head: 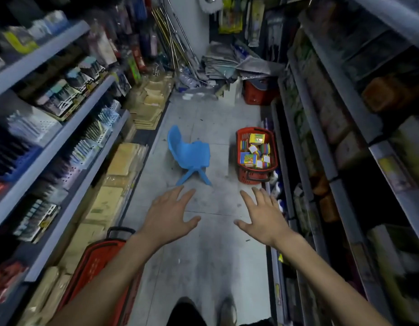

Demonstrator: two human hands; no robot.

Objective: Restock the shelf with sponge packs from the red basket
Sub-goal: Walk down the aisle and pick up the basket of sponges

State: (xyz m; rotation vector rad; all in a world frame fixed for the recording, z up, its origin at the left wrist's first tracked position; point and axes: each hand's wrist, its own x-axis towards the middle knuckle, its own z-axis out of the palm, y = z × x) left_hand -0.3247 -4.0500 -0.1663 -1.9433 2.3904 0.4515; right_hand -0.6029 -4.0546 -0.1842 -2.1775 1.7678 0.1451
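A red basket point(273, 147) stands on the aisle floor against the right-hand shelving, filled with several colourful sponge packs point(253, 150). My left hand point(169, 214) and my right hand point(262, 212) are stretched out in front of me, palms down, fingers spread, holding nothing. Both hover above the floor, well short of the basket. The right-hand shelf point(321, 142) runs along the aisle beside the basket; its goods are dark and blurred.
A small blue plastic chair point(189, 156) stands mid-aisle left of the basket. A second red basket point(98, 262) sits at my lower left by the left shelving point(62, 128). Another red bin point(257, 92), stacked mats and mop poles crowd the aisle's far end.
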